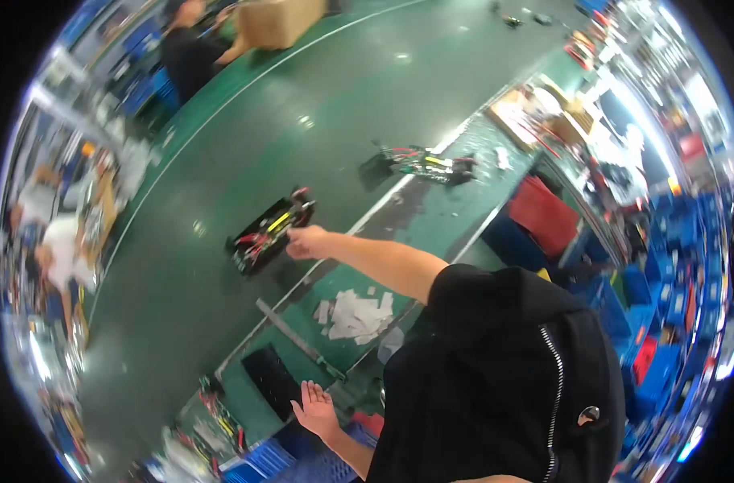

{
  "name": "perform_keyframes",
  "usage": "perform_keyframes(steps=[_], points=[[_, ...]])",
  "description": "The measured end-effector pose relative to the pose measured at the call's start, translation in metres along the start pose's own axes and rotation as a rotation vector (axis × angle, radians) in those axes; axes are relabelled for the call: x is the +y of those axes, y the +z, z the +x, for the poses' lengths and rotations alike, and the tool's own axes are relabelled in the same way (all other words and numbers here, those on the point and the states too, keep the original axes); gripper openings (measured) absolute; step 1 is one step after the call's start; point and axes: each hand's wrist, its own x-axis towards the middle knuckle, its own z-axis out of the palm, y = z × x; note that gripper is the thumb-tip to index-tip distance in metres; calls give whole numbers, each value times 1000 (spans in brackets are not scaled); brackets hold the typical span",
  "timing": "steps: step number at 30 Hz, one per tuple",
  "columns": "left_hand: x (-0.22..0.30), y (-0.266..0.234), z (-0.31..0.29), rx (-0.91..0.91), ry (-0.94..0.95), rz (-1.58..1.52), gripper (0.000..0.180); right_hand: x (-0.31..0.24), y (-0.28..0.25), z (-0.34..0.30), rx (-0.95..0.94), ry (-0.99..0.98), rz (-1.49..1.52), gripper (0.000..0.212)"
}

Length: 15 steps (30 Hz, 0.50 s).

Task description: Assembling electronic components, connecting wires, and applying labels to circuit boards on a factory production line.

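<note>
On the dark green work surface, a model car chassis (pixel 272 229) with red wires and a yellow strip lies at an angle. My right hand (pixel 306 241) reaches out to its near side, fingers curled in at its edge; the fingertips are partly hidden. Lower down, my left hand (pixel 317 409) is held open, palm showing and fingers stretched, with nothing in it. Close by it is a flat black panel (pixel 266 378). Another car chassis (pixel 431 163) lies farther right, across the pale line at the surface's edge.
White paper pieces (pixel 355 315) lie in a pile by a metal bar (pixel 298 338). Parts with red wires (pixel 222 414) sit at lower left, above a blue crate (pixel 258 463). Blue bins (pixel 665 282) fill the right. Across the surface, a person (pixel 191 56) is beside a cardboard box (pixel 278 22).
</note>
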Motion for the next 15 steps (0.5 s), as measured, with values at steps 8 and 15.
perform_keyframes(steps=[8,15], points=[[-66,153,96,-225,-39,401,60,-125,-307,-279,972,-613,-659,31],[-243,305,138,-137,-103,599,50,-202,-662,-527,2070,-339,-696,39]])
